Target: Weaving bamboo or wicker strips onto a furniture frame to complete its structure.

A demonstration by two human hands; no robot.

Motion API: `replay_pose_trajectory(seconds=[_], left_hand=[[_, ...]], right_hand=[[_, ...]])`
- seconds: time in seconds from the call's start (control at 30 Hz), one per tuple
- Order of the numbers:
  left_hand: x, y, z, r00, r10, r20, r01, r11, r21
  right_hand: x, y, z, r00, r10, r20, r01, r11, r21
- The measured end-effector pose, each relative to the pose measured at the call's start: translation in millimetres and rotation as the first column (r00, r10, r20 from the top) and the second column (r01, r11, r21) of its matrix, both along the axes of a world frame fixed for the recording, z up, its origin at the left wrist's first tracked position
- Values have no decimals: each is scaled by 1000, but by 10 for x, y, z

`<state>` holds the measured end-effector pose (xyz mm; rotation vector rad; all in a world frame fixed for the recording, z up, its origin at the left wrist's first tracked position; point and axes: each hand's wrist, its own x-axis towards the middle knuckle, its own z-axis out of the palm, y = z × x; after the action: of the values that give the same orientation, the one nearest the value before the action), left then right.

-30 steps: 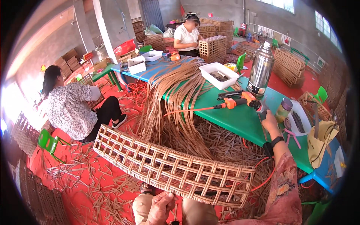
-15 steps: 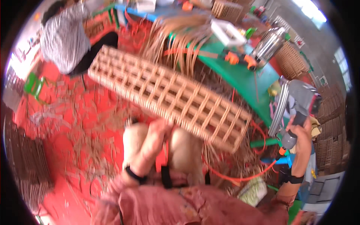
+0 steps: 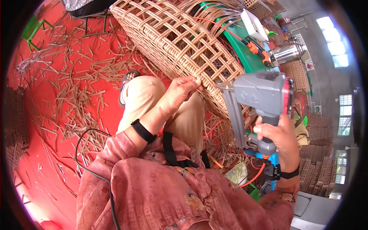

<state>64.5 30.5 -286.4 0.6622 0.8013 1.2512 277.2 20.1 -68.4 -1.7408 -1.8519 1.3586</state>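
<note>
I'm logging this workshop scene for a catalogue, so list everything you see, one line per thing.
woven rattan lattice panel: one, tan, resting across the knees, running up toward the table
pneumatic nail gun: one, grey with a red side, nose close to the panel's lower edge
green table: one, upper right
orange power tool: one, on the table
metal flask: one, silver, on the table
white tray: one, on the table
rattan offcuts: many, brown, scattered on the red floor
left hand: fingertips on the panel's edge
right hand: gripping the nail gun's handle
</note>
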Motion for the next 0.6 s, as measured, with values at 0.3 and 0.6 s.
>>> replay_pose_trajectory(seconds=[0.3,0.6], left_hand=[[-2,53,-102,999,3,44,-8,993,116],[5,59,-158,999,-28,22,25,993,118]], right_hand=[[-391,314,-179,991,116,64,-110,989,-98],[-409,379,-166,964,183,193,-175,983,-61]])
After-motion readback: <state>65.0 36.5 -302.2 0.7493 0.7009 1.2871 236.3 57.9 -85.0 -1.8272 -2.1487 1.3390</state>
